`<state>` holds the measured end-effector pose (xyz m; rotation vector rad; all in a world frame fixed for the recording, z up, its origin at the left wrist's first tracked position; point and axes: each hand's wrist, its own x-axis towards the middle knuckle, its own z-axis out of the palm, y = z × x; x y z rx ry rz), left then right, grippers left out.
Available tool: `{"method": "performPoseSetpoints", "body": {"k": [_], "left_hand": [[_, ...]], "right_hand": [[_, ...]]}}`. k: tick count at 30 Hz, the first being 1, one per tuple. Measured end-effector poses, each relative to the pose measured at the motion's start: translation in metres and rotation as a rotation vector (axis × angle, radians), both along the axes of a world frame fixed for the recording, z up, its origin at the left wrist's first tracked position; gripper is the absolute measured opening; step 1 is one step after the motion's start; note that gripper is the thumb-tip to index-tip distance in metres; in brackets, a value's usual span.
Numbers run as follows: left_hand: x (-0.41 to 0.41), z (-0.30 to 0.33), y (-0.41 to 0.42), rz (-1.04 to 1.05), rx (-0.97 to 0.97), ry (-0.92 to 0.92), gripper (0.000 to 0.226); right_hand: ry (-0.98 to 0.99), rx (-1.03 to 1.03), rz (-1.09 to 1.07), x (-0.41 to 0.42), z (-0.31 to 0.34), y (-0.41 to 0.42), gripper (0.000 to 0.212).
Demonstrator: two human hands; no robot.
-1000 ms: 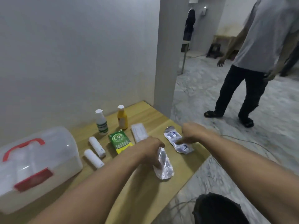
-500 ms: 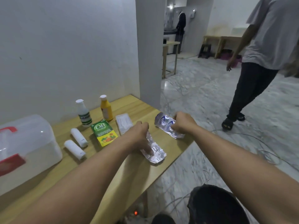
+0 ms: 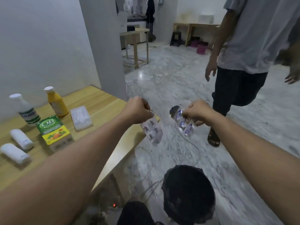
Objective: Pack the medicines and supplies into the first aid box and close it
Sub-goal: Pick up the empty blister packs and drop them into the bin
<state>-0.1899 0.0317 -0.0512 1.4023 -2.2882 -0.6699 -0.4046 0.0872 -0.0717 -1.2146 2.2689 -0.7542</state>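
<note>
My left hand [image 3: 138, 109] is closed on a silver blister pack [image 3: 152, 130] that hangs down past the table's right edge. My right hand [image 3: 196, 111] grips a second blister pack [image 3: 183, 124] over the floor. On the wooden table [image 3: 100, 104] stand a white spray bottle [image 3: 26, 110] and a yellow bottle [image 3: 56, 102]. Beside them lie a green and yellow OB Herbal box [image 3: 54, 132], a clear packet of white gauze [image 3: 81, 117] and two white rolls [image 3: 21, 138] [image 3: 13, 153]. The first aid box is out of view.
A person in a grey shirt and dark trousers [image 3: 240, 65] walks on the marble floor close to the right. A black bin [image 3: 188, 194] stands on the floor below my hands. Cables [image 3: 146, 161] trail near the table leg. Wooden tables [image 3: 136, 46] stand further back.
Both hands have lifted the blister packs off the table and carried them right, beyond its edge. The view has turned right, so the first aid box has left the frame.
</note>
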Motion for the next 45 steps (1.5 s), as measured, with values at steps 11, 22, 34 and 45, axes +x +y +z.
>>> {"method": "performPoseSetpoints", "body": {"k": [11, 22, 34, 45], "left_hand": [[-0.114, -0.146, 0.034, -0.127, 0.249, -0.235, 0.006], [-0.135, -0.282, 0.059, -0.03, 0.501, -0.352, 0.018], [-0.123, -0.283, 0.046, 0.005, 0.542, -0.348, 0.036], [-0.097, -0.139, 0.015, -0.153, 0.299, -0.232, 0.032]], "right_hand": [[-0.062, 0.334, -0.178, -0.066, -0.154, 0.072, 0.006], [-0.042, 0.592, -0.224, -0.064, -0.294, 0.101, 0.008], [-0.06, 0.559, -0.237, -0.071, -0.318, 0.092, 0.013], [-0.114, 0.198, -0.142, -0.047, -0.161, 0.024, 0.009]]}}
